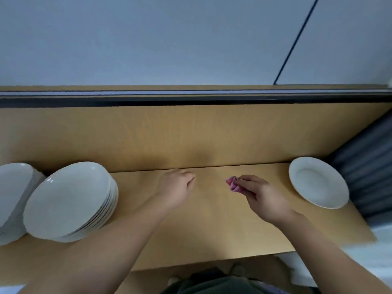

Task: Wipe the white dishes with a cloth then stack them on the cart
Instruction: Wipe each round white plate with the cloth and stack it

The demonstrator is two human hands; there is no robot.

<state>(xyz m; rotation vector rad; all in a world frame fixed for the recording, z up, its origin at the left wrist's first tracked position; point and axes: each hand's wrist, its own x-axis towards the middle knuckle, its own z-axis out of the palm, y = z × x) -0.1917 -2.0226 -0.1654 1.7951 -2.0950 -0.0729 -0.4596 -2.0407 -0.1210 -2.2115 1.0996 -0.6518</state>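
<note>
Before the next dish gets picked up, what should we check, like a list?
1. Cloth ready: ok. The right hand pinches the pink cloth.
2. Free hand: ok. The left hand holds nothing.
3. Dishes to wipe: ok. The near stack and the edge stack stand at the left of the table.
4. Stacks steady: cannot tell; the wide lens bends them.
5. Single plate: ok, lying alone at the right.
6. Cart in sight: cannot tell.
</note>
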